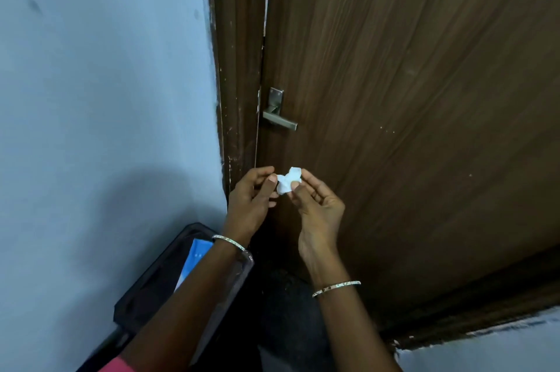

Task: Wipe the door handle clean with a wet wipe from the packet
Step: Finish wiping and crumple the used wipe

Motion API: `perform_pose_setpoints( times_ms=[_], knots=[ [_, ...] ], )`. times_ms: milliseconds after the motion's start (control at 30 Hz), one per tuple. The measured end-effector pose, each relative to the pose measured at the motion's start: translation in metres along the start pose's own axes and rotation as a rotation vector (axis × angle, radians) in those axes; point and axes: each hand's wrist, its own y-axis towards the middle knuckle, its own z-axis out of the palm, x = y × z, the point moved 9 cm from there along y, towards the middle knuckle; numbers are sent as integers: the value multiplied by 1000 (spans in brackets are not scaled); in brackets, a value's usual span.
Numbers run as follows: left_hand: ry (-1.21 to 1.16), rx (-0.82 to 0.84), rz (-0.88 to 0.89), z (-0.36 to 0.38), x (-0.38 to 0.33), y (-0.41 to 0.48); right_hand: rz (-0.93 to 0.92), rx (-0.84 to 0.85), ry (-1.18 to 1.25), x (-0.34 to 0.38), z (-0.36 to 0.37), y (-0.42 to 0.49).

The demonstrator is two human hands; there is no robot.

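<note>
**Wipe in hand, handle not yet touched**

Both hands, left hand [247,205] and right hand [318,208], are pinching a crumpled wet wipe [288,182] in a closed grip below the door handle [278,120]. The packet [195,259] is lying in a dark bin; the wiping itself is waiting.

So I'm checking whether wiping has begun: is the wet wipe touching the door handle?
Apart. The head view shows the wet wipe pinched between the left hand and right hand, with bare door visible between it and the door handle above.
</note>
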Motion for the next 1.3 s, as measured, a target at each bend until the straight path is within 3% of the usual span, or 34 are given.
perform_pose_setpoints(
  times_ms=[300,500,767,1100,1300],
  knots=[
    [25,-186,-131,-93,36,-126,204,174,-233,-61,19,-117],
    [9,-425,-357,-200,106,-202,462,350,-419,-169,47,-189],
    [-118,-693,-667,-328,203,-302,676,422,-650,-314,75,-297],
    [36,-647,-871,-462,294,-346,675,354,-972,-442,119,-365],
    [199,-590,-874,-508,311,-350,676,258,-1172,-479,105,-362]
  ],
)
